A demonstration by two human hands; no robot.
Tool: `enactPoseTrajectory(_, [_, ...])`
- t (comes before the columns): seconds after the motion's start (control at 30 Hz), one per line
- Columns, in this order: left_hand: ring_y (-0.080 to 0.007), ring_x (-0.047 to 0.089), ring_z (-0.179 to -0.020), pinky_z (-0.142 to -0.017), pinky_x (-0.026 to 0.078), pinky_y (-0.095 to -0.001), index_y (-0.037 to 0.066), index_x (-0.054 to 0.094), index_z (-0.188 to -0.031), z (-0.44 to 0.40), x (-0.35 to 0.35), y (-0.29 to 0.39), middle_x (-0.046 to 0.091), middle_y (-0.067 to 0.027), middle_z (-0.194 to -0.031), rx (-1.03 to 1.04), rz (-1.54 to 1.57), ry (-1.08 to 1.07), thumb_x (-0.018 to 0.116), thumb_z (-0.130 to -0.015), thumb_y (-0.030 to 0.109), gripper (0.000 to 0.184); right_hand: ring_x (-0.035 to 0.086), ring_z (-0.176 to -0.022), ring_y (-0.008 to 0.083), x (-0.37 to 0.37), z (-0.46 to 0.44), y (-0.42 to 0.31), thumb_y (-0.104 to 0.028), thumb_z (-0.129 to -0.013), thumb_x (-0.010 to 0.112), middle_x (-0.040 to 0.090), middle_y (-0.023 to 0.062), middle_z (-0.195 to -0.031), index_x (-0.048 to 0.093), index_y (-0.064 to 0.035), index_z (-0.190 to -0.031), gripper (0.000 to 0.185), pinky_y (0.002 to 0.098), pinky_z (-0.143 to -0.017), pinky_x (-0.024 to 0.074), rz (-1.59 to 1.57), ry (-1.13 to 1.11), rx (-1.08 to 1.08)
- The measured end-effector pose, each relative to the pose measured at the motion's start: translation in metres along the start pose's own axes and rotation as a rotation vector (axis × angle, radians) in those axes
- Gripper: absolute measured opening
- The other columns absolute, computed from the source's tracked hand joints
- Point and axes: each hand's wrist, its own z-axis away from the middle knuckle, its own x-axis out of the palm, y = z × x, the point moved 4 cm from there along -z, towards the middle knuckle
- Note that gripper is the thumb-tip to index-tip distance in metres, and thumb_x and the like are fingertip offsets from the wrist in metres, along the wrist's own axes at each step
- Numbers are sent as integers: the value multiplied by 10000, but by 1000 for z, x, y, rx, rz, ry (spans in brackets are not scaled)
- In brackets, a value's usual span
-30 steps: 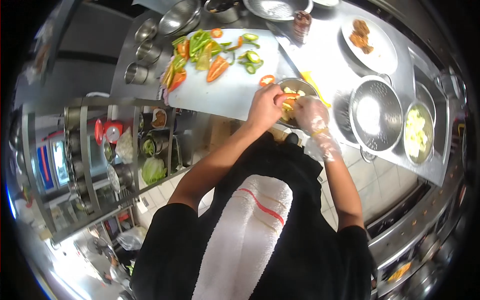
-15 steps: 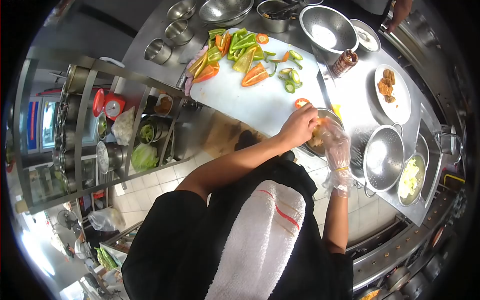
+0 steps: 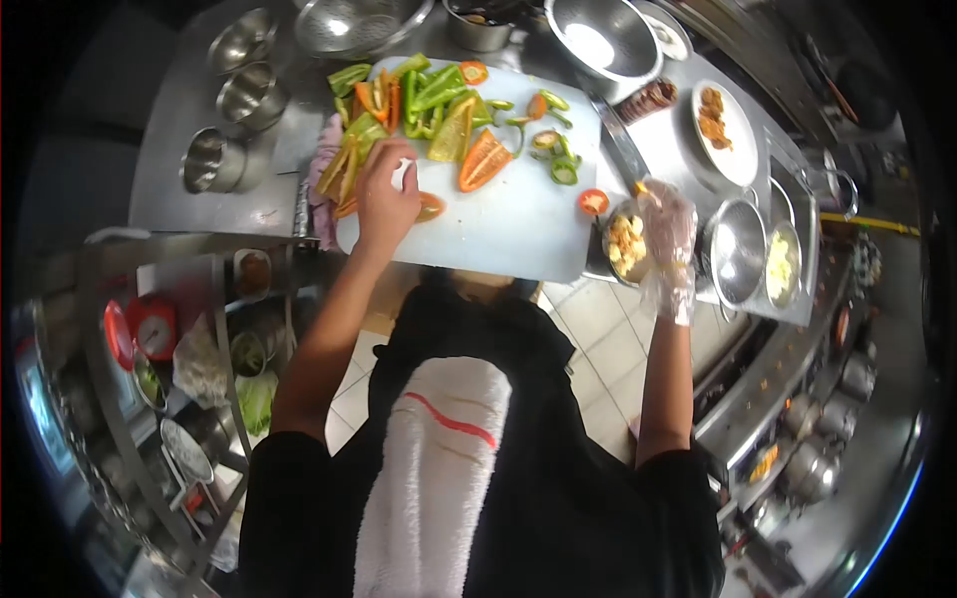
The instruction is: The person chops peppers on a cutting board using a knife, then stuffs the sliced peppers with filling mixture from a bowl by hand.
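Over the left part of the white cutting board (image 3: 518,234), my left hand (image 3: 387,199) is bare, with thumb and fingers curved apart beside an orange pepper piece (image 3: 430,207). Green and orange pepper pieces (image 3: 437,90) lie just beyond it. My right hand (image 3: 670,234), in a clear plastic glove, is closed over the yellow handle of a knife (image 3: 620,142), whose blade points away along the board's right edge. Next to this hand, a metal bowl holds pale yellow and orange pieces (image 3: 626,246). A tomato slice (image 3: 594,202) lies at the board's right edge.
Metal cups (image 3: 212,161) stand at the left. A dark red jar (image 3: 648,101) lies tilted near a large colander (image 3: 603,40). Farther right are an oval plate with brown food (image 3: 726,145), another colander (image 3: 738,249) and a bowl of pale greens (image 3: 783,264).
My left hand has left the bowl and moved left over the board to the peppers. My right hand has moved off the bowl's contents onto the knife handle. The view has shifted.
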Motion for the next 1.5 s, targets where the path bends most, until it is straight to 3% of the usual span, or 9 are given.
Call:
enactPoseTrajectory(0.27, [-328,511,-1169,-1066,322,-508,16,612,-1014,82,47,-21,569,-134,-1183,204,53,-560,535,-793,-59,245,631,-989,290,-19,17,4,-146,-825,627,660,149,-1064,671,-55,-1057,253,353,-879,487,194,-97,170])
enactPoseTrajectory(0.5, [-304,581,-1049,-914,471,-387,60,608,-1143,52,67,47,555,-122,-1249,259,201,-519,574,-749,-45,409,612,-975,339,-22,53,57,-192,-812,641,642,176,-1058,619,-83,-1126,333,404,-826,498,377,57,382])
enactPoseTrajectory(0.53, [-307,611,-975,-851,498,-400,87,586,-1209,54,86,59,517,-132,-1309,185,248,-627,562,-736,-56,494,613,-953,341,-16,75,75,-234,-823,647,642,182,-1048,601,-89,-1178,386,419,-813,498,432,115,-85])
enactPoseTrajectory(0.63, [-345,633,-826,-677,523,-418,221,412,-1394,51,147,88,348,-177,-1443,128,-36,-914,537,-725,-61,737,576,-1075,315,-21,75,74,-272,-850,631,622,189,-1131,613,-39,-1193,415,398,-948,436,65,34,390])
enactPoseTrajectory(0.83, [-297,612,-782,-616,491,-425,106,563,-981,34,237,88,506,-98,-983,264,-183,-846,619,-719,7,286,600,-1052,298,-54,55,75,-250,-855,635,634,168,-1126,627,-16,-1160,385,392,-917,465,-56,33,242])
enactPoseTrajectory(1.2, [-334,593,-710,-606,473,-436,68,534,-946,37,189,176,525,-124,-881,36,-20,-497,631,-832,165,179,600,-850,344,-11,33,-5,-101,-781,630,619,171,-880,606,-4,-971,214,431,-719,467,-304,-297,-365])
enactPoseTrajectory(1.33, [-362,538,-599,-554,431,-408,12,548,-768,62,191,181,553,-152,-681,-46,172,-336,605,-855,146,170,584,-710,325,35,76,24,-67,-779,608,585,134,-733,597,-31,-885,113,431,-625,458,-976,-378,-51])
enactPoseTrajectory(1.4, [-281,518,-531,-547,423,-367,-9,572,-728,70,192,178,539,-166,-615,-221,221,-492,579,-893,182,252,569,-598,274,-9,66,2,-113,-821,601,562,100,-657,600,-30,-905,118,402,-560,457,-667,-775,-119])
enactPoseTrajectory(1.5, [-161,485,-523,-558,428,-328,-20,605,-723,79,203,168,555,-133,-571,-446,339,-588,554,-929,242,337,541,-498,203,-3,72,17,-198,-887,575,554,71,-625,607,-24,-913,178,352,-477,436,-536,-526,-511])
